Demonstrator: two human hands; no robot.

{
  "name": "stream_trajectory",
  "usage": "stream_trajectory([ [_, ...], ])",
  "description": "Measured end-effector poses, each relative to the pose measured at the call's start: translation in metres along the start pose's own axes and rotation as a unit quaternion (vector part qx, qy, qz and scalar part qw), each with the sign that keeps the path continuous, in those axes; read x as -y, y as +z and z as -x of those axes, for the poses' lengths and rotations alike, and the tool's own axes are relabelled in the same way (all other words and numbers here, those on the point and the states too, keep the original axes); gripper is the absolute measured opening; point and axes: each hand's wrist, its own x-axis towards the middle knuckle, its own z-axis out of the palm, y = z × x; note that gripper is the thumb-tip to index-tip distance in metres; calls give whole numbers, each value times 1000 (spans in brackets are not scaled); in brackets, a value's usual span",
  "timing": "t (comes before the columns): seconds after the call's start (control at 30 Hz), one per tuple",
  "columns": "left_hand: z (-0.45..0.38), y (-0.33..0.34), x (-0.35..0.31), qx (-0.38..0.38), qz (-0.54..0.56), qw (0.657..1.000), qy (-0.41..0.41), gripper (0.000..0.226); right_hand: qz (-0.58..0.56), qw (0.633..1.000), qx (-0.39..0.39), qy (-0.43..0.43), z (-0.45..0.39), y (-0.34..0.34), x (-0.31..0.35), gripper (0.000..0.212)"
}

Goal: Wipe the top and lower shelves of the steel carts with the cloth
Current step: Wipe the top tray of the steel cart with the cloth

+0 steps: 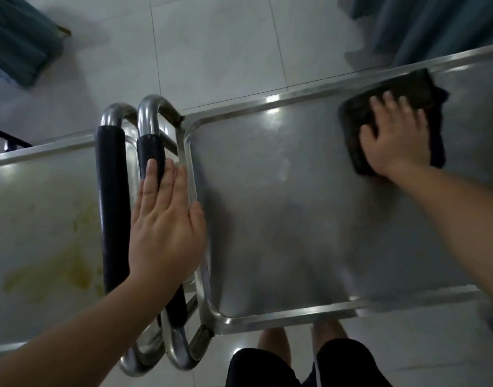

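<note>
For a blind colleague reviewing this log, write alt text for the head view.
A person's right hand presses a dark cloth flat on the right steel cart's top shelf. The left hand rests open on its padded handle; the left cart's top shows yellowish stains.

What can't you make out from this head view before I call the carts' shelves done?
- Lower shelves: hidden under the top shelf of the right cart and that of the stained left cart.
- Right cart's far end: cut off by the frame's right edge.
- Steel under the dark cloth and right hand: covered.
- Handle beneath left hand: covered.
</note>
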Motion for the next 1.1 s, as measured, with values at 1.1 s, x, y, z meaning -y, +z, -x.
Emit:
stream_trajectory([
  [1.1, -1, 2, 0, -11, 5, 1000, 1, 64, 7, 1000, -13, 15, -70, -2, 102, 76],
])
